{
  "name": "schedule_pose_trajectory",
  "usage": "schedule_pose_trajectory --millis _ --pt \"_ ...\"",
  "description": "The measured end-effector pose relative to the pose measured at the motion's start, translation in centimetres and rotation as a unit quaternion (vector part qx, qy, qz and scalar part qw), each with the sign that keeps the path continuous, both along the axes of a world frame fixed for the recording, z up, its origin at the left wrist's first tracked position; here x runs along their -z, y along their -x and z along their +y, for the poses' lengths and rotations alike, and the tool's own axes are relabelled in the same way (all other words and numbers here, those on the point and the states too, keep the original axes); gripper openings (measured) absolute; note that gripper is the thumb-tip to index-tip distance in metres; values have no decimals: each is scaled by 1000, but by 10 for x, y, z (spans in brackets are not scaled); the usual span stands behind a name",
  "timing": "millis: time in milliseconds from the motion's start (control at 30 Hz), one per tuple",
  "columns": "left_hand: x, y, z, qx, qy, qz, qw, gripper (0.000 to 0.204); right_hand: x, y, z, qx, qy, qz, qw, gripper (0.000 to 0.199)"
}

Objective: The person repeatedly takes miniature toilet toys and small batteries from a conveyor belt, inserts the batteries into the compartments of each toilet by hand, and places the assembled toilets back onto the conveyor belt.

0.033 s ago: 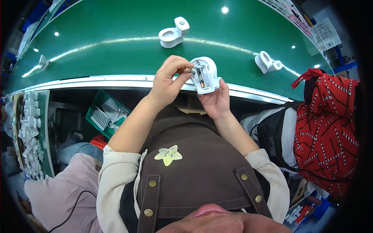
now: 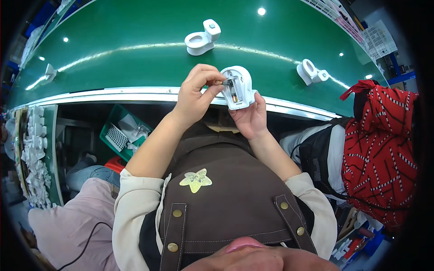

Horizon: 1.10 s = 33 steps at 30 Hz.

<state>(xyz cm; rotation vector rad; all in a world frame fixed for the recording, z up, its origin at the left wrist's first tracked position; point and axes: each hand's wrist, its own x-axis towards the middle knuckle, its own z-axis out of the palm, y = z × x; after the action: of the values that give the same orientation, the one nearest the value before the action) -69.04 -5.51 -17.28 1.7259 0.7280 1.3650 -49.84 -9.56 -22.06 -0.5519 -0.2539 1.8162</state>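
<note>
My right hand [image 2: 252, 118] grips a small white toy toilet [image 2: 244, 77] with its underside turned up. In that underside an oblong battery compartment [image 2: 241, 93] lies uncovered, and at least one battery [image 2: 234, 96] with a copper-coloured end rests inside. My left hand [image 2: 197, 92] pinches a small battery [image 2: 219, 82] between thumb and fingers at the compartment's left edge. Most of that battery is hidden by my fingers. Both hands are above the bench's front edge.
On the green bench [image 2: 135, 67] stand one toy toilet [image 2: 197, 42] ahead, another [image 2: 308, 72] to the right, and a small white piece [image 2: 50, 72] far left. A green crate [image 2: 108, 133] sits below the bench. Co-workers in pink [image 2: 86, 221] and red patterned clothing [image 2: 379, 158] flank me.
The battery in my left fingers has shifted slightly toward the compartment. The toy toilet in my right hand has tilted a little; all else stays put.
</note>
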Motion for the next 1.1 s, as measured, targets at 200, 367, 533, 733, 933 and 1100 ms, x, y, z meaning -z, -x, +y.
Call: schedule_pose_trajectory --millis 200,367,533,733,933,1100 --pt "-3 -6 -13 -21 53 -16 998 23 0 -1 -7 -21 -16 -28 999 63" --pt "-8 -21 -21 -118 13 -19 993 19 -1 7 -14 -10 -59 -46 997 58" --pt "2 -31 -21 -218 -171 102 955 25 1 16 -23 22 -73 -49 996 54" --pt "11 -28 -50 -208 -270 233 911 54 -3 15 -33 51 -86 -59 993 58" --pt "1 8 -53 -91 -255 274 923 69 -1 13 -43 78 -23 -63 995 57" --pt "12 37 20 -143 -196 106 964 46 -12 -5 -32 28 -106 69 992 48"
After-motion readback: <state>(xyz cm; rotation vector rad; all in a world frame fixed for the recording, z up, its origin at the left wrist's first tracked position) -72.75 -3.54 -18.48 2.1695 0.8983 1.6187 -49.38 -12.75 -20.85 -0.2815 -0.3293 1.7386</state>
